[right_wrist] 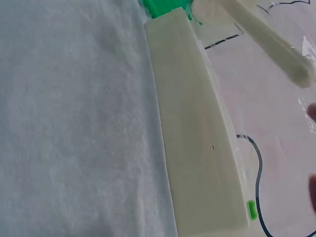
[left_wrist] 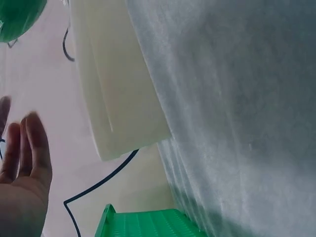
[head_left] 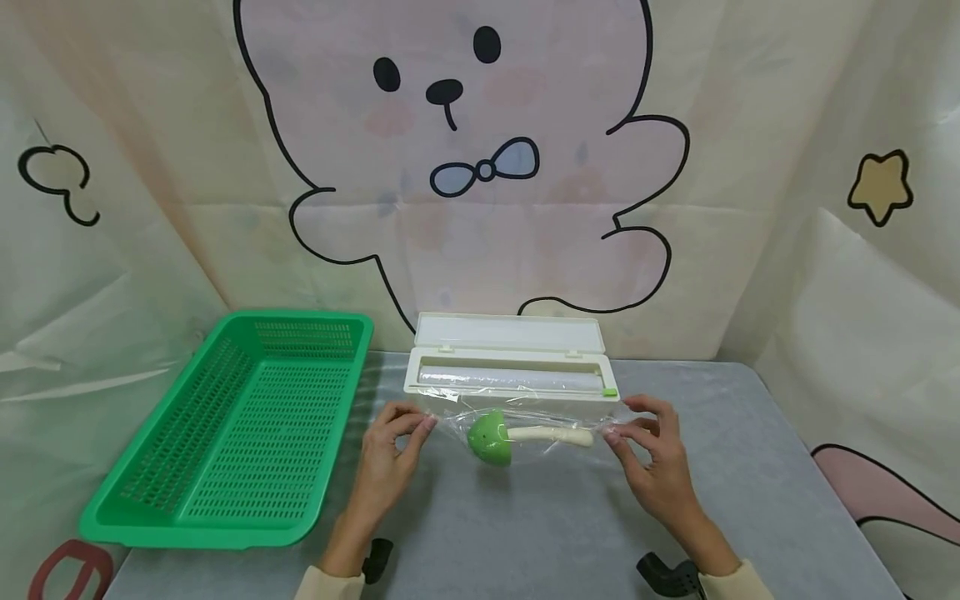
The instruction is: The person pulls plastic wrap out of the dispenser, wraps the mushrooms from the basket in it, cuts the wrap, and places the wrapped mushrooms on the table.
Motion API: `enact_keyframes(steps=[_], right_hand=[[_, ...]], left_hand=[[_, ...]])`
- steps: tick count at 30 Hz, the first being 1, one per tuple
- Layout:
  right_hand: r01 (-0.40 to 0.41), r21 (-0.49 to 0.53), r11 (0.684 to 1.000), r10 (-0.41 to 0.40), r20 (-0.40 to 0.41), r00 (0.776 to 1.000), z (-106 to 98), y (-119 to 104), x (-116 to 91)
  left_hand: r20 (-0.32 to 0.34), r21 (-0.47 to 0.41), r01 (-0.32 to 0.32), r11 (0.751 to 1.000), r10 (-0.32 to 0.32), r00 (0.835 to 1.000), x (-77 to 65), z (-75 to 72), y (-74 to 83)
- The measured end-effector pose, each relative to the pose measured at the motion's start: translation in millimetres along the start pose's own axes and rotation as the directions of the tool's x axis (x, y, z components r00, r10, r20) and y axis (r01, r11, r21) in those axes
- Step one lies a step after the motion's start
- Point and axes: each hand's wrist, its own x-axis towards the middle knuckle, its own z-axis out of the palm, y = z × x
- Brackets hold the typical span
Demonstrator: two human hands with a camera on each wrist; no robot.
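Clear cling film stretches between the two hands in the head view, coming from a white film dispenser. The left hand pinches the film's left end between thumb and fingers. At the right end, the right hand pinches it too. A toy mushroom with a green cap and a long off-white stem lies in the film, cap to the left. In the right wrist view the stem appears above the dispenser; only fingertips of that hand show at the edge.
On the left of the grey-covered table stands a green perforated basket. The dispenser's lid stands raised at the back, and a green slider sits at its right corner. Behind hangs a printed cloth.
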Motion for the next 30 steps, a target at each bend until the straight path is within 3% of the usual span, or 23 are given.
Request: enact_keyframes(steps=[5, 11, 17, 21, 25, 30], right_hand=[[0.088, 0.001, 0.996, -0.088, -0.065, 0.994, 3, 0, 4], [0.038, 0.016, 0.999, -0.036, -0.106, 0.994, 7, -4, 7], [-0.018, 0.069, 0.997, 0.029, -0.16, 0.987, 13, -16, 17], [-0.132, 0.091, 0.987, 0.146, -0.171, 0.974, 17, -26, 24], [-0.332, 0.067, 0.941, 0.338, -0.164, 0.927, 23, -20, 24], [-0.565, 0.035, 0.824, 0.566, -0.082, 0.82, 28, -4, 20]], left_hand=[[-0.074, -0.017, -0.057, 0.998, 0.056, 0.996, 2.7, 7.4, -0.8], [-0.16, -0.093, -0.104, 0.99, 0.088, 0.983, 5.4, 16.9, -0.5], [-0.204, -0.077, -0.054, 0.996, 0.038, 0.978, 4.9, 24.0, 2.0], [-0.217, -0.043, 0.045, 0.998, -0.053, 0.975, 7.4, 28.9, 5.8], [-0.226, 0.014, 0.19, 0.982, -0.182, 0.957, 9.8, 34.6, 7.3], [-0.262, 0.138, 0.31, 0.941, -0.267, 0.927, 9.6, 42.0, 2.1]])
